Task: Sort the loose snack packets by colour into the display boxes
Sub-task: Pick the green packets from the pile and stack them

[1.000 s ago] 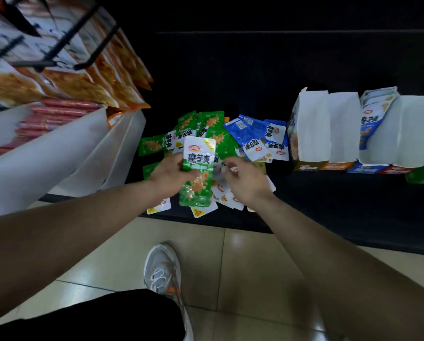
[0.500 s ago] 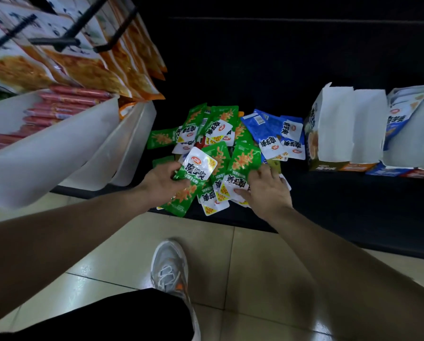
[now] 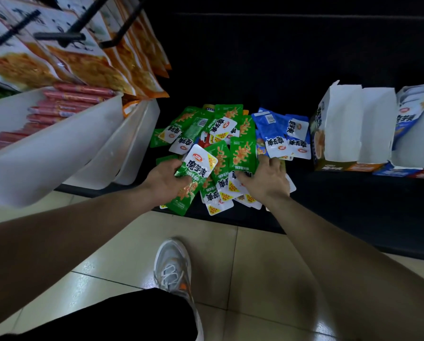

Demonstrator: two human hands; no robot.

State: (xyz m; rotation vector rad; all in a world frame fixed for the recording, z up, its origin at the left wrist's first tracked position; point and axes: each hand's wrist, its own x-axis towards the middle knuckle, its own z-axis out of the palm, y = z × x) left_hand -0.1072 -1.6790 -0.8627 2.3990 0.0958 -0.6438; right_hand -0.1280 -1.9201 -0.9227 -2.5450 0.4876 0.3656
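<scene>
A heap of loose green packets (image 3: 220, 124) lies on the dark shelf (image 3: 353, 200), with blue packets (image 3: 279, 136) beside it on the right. My left hand (image 3: 165, 182) is shut on a small stack of green packets (image 3: 193, 173), held at the heap's front left. My right hand (image 3: 265, 179) lies flat on the heap's front right, fingers spread over green packets (image 3: 243, 153). To the right stand white-walled display boxes (image 3: 348, 124); the far right box holds blue packets (image 3: 408, 114).
White bins (image 3: 58, 143) with red sausages (image 3: 65, 99) stand at the left, orange snack bags (image 3: 95, 67) hanging above them. Tiled floor and my grey shoe (image 3: 174, 269) are below the shelf edge.
My left hand has lowered its green stack from upright to tilted near the heap. My right hand has moved from the stack onto the heap, fingers spreading over green packets.
</scene>
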